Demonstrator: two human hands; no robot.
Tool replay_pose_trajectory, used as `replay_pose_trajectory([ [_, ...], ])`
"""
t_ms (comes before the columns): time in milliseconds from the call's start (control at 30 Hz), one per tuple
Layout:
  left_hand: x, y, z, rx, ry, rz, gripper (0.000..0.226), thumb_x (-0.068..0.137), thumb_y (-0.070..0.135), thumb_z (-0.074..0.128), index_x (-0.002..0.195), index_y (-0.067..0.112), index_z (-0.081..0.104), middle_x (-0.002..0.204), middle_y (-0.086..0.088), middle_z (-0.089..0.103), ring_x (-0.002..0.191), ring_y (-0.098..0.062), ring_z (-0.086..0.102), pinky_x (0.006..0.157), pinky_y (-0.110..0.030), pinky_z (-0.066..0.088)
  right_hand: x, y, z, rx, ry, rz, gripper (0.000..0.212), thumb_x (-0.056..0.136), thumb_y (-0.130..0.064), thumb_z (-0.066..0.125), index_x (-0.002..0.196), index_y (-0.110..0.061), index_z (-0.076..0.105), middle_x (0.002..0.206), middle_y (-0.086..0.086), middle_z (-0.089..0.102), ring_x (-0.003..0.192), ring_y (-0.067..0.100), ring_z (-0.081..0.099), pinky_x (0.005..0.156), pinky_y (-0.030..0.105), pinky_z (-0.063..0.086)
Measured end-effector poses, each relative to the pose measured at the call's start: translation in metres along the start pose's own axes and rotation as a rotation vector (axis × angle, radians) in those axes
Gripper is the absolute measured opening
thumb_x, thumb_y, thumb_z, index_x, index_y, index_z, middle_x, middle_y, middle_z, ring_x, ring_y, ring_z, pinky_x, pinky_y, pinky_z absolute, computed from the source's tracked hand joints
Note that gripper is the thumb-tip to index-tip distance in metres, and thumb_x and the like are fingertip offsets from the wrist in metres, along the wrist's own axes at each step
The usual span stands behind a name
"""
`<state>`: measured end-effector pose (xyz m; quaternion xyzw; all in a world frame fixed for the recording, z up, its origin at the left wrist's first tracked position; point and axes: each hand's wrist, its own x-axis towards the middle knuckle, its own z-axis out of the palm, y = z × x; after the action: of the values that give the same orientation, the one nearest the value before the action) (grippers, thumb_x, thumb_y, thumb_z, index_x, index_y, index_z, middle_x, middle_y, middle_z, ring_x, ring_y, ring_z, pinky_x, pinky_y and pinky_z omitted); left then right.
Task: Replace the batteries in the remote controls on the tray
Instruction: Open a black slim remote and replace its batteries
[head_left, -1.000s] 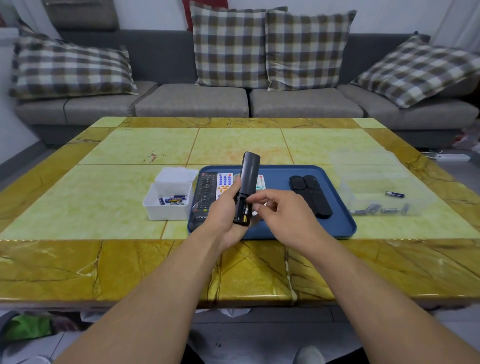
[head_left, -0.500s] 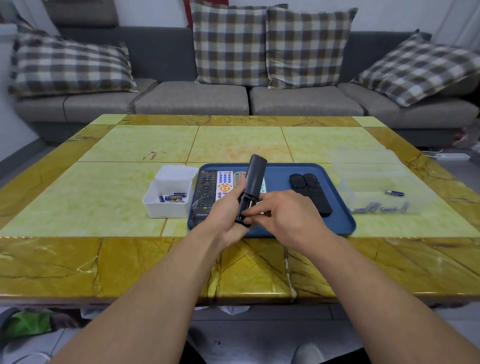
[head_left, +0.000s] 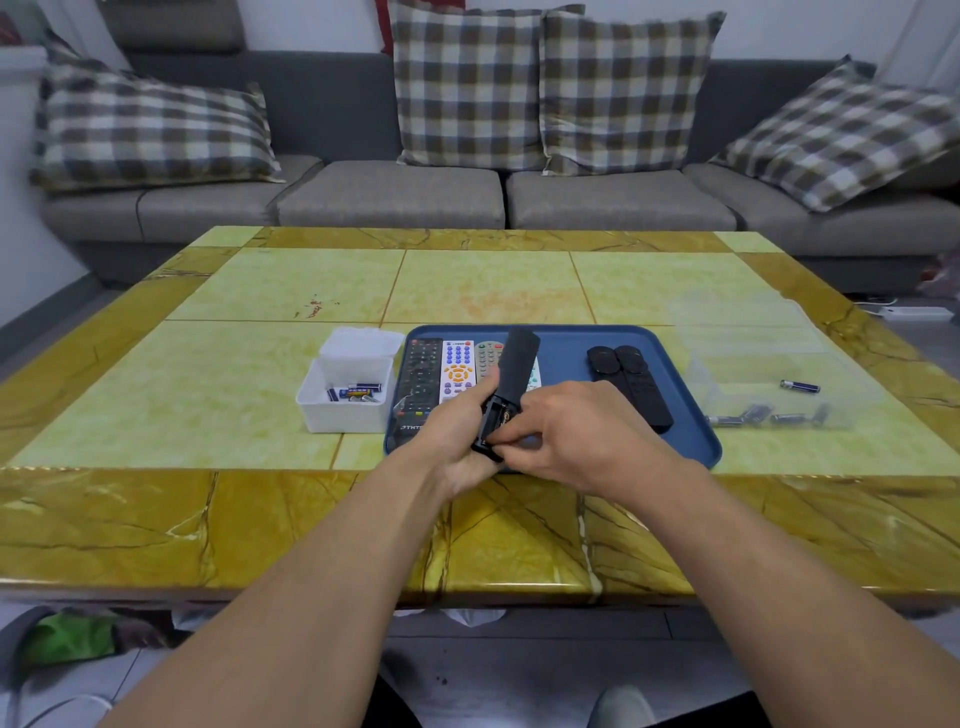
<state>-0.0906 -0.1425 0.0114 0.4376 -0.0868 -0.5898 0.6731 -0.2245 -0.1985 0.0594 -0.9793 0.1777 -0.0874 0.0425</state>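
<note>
My left hand (head_left: 457, 431) grips a black remote (head_left: 514, 364) above the blue tray (head_left: 566, 358), back side towards me and battery compartment (head_left: 497, 418) open. My right hand (head_left: 587, 436) has its fingertips curled into the lower end of that compartment. What lies under them is hidden. On the tray's left part lie a black remote (head_left: 422, 371), a white remote (head_left: 457, 364) and a grey one (head_left: 487, 355). Two more black remotes (head_left: 631, 382) lie on its right part.
A white box (head_left: 337, 418) with several batteries (head_left: 356, 392) stands left of the tray, its lid (head_left: 363, 348) propped behind it. To the right, a clear box (head_left: 779, 358) holds several batteries (head_left: 763, 414), with one blue battery (head_left: 799, 385) apart. A sofa stands behind the table.
The remote has tilted to the right in my left hand. My right hand has closed in on the open compartment, its fingertips now at the lower end.
</note>
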Motion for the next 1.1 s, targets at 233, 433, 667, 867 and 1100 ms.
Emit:
replay_pose_trajectory([
  [233, -0.001, 0.001, 0.002, 0.036, -0.054, -0.086, 0.034, 0.101, 0.042, 0.052, 0.116, 0.012, 0.061, 0.087, -0.009, 0.066, 0.072, -0.022, 0.063, 0.067, -0.038, 0.054, -0.001, 0.01, 0.006, 0.083, 0.016, -0.021, 0.022, 0.095, -0.043, 0.057, 0.109, -0.054, 0.069, 0.088, -0.018, 0.066, 0.085, 0.007, 0.058, 0.063, 0.028, 0.04],
  [433, -0.004, -0.001, 0.007, 0.041, -0.117, -0.115, 0.042, 0.106, 0.04, 0.043, 0.104, 0.005, 0.067, 0.084, -0.013, 0.071, 0.069, -0.025, 0.072, 0.067, -0.038, 0.061, -0.003, 0.027, 0.014, 0.242, 0.0, 0.077, 0.018, 0.09, -0.049, 0.065, 0.106, -0.055, 0.07, 0.098, -0.026, 0.071, 0.088, 0.001, 0.061, 0.071, 0.032, 0.052],
  [667, -0.005, -0.003, 0.012, 0.078, -0.1, -0.102, 0.042, 0.105, 0.043, 0.045, 0.113, 0.007, 0.066, 0.089, -0.012, 0.07, 0.07, -0.025, 0.07, 0.065, -0.037, 0.058, -0.007, 0.027, 0.016, 0.328, 0.014, 0.123, 0.019, 0.083, -0.054, 0.07, 0.102, -0.054, 0.072, 0.094, -0.028, 0.072, 0.085, -0.002, 0.063, 0.072, 0.033, 0.054],
  [867, -0.003, -0.005, 0.014, 0.043, -0.039, -0.075, 0.036, 0.104, 0.037, 0.05, 0.105, 0.006, 0.068, 0.084, -0.013, 0.07, 0.068, -0.024, 0.071, 0.056, -0.032, 0.059, -0.011, 0.021, 0.007, 0.172, 0.021, 0.094, 0.02, 0.083, -0.057, 0.065, 0.102, -0.057, 0.071, 0.086, -0.024, 0.072, 0.079, 0.001, 0.064, 0.064, 0.03, 0.052],
  [1100, 0.001, -0.006, 0.015, -0.033, 0.053, -0.061, 0.027, 0.101, 0.035, 0.058, 0.099, 0.01, 0.069, 0.081, -0.007, 0.072, 0.063, -0.019, 0.069, 0.055, -0.029, 0.058, -0.01, 0.008, 0.012, -0.05, 0.192, -0.074, 0.028, 0.076, -0.046, 0.051, 0.085, -0.041, 0.077, 0.062, -0.009, 0.058, 0.053, 0.013, 0.055, 0.044, 0.025, 0.039],
])
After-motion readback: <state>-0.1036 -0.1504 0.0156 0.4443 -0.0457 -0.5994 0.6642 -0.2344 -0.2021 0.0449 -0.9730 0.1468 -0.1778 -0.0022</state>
